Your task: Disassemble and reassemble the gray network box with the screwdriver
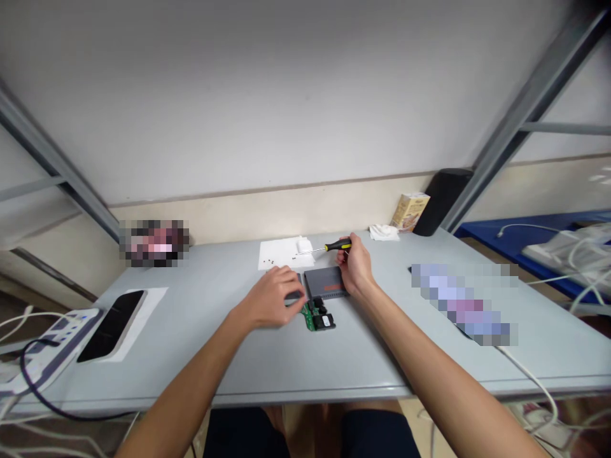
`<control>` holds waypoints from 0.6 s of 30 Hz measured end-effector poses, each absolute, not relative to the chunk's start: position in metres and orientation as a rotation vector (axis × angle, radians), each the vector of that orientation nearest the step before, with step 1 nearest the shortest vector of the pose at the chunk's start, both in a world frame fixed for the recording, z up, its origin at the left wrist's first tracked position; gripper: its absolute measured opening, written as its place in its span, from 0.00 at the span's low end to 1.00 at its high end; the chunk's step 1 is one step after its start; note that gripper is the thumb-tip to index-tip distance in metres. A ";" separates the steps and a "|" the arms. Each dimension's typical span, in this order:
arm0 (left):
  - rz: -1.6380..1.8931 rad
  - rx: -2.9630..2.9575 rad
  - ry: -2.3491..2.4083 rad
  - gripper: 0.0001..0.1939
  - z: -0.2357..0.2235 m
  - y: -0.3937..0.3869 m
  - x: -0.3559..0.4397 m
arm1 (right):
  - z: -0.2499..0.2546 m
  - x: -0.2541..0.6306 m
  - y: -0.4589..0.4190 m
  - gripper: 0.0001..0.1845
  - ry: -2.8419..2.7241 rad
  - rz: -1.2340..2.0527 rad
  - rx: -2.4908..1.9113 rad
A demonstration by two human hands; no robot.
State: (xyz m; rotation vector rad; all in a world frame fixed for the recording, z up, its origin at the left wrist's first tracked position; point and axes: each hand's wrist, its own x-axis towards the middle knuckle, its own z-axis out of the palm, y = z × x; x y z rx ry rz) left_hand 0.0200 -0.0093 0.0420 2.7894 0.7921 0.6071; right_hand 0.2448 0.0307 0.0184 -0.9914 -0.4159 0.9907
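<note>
My right hand [357,264] grips a screwdriver [340,245] by its black and yellow handle. The thin shaft points left over a white sheet of paper [279,249], its tip close to a few tiny dark screws [293,258]. Under that hand lies a dark grey casing [324,280] with reddish marking. Curled over another dark grey piece, my left hand [274,298] has thumb and fingertips together; whatever is between them is hidden. Just right of its thumb, a green circuit board [312,315] with black components rests on the table.
A small white object [303,245] sits on the paper. Behind stand crumpled tissue [383,232], a yellow box [410,212] and a black cylinder [443,200]. A phone [112,326] and a power strip [62,350] with cables lie left. A blurred-out object [461,305] lies right.
</note>
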 end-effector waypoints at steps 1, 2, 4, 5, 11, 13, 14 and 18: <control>0.564 2.796 0.730 0.09 0.041 -0.015 0.026 | 0.017 0.245 0.031 0.16 -0.431 0.985 -0.999; 0.547 2.799 0.698 0.09 0.039 -0.019 0.030 | 0.017 0.246 0.032 0.17 -0.450 0.980 -1.006; 0.503 2.793 0.651 0.09 0.036 -0.024 0.036 | 0.015 0.247 0.033 0.18 -0.483 0.971 -1.019; 0.489 2.784 0.649 0.09 0.036 -0.026 0.037 | 0.015 0.246 0.033 0.19 -0.491 0.967 -1.023; 0.445 2.723 0.708 0.07 0.042 -0.022 0.029 | 0.018 0.244 0.030 0.18 -0.501 0.922 -1.014; 0.478 2.704 0.711 0.06 0.044 -0.020 0.026 | 0.020 0.244 0.029 0.19 -0.529 0.879 -1.042; 0.513 2.698 0.721 0.06 0.044 -0.018 0.025 | 0.021 0.244 0.028 0.20 -0.552 0.844 -1.066; 0.694 2.724 0.979 0.13 0.042 -0.004 0.016 | 0.021 0.245 0.026 0.23 -0.689 0.702 -1.133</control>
